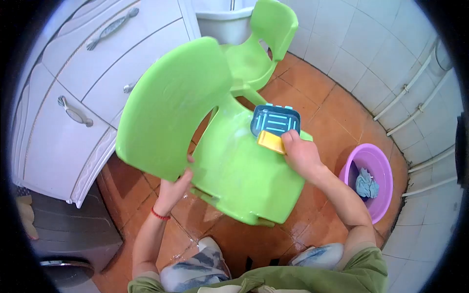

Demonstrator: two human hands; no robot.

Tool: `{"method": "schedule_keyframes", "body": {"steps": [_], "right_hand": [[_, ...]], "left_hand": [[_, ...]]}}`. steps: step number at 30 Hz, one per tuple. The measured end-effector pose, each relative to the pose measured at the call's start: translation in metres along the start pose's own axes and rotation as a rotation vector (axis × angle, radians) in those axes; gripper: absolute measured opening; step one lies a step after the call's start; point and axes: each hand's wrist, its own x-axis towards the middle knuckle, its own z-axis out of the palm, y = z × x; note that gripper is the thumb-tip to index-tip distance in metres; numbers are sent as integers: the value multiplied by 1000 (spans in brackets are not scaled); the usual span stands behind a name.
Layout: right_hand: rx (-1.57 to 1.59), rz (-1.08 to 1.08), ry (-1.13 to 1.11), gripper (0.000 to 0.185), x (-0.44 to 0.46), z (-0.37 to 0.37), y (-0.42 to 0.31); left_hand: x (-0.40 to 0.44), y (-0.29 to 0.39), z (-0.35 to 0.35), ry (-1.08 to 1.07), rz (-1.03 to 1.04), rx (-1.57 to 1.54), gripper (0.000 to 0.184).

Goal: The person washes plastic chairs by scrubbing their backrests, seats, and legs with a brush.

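A green plastic chair with a wet-looking seat stands in front of me. My left hand is closed on the lower edge of its backrest, near the seat, with part of the fingers hidden behind the plastic. Between the fingers of my right hand is a yellow bar of soap, held over the seat. Just beyond the soap, at the seat's far edge, is a dark teal soap dish with light blue ridges. The soap overlaps the dish's near rim in this view; I cannot tell whether they touch.
Behind stands a second green chair beside a white basin. A purple tub with a bluish cloth sits at right, near wall pipes. White drawers and a grey appliance line the left. The tiled floor looks wet.
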Motion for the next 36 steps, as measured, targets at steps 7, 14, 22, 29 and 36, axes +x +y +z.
{"method": "schedule_keyframes", "body": {"steps": [7, 14, 22, 29, 36], "right_hand": [[103, -58, 143, 22, 57, -5, 11], [197, -152, 306, 20, 164, 29, 20], [-123, 336, 103, 23, 228, 29, 47], [-273, 176, -23, 20, 210, 12, 75], [-258, 315, -23, 22, 172, -1, 115]], "left_hand": [[-28, -5, -25, 98, -63, 3, 20], [-30, -10, -16, 168, -88, -97, 17], [-31, -14, -17, 163, -70, -41, 14], [-46, -8, -18, 140, -95, 1, 11], [-90, 2, -15, 113, -191, -70, 4]]}}
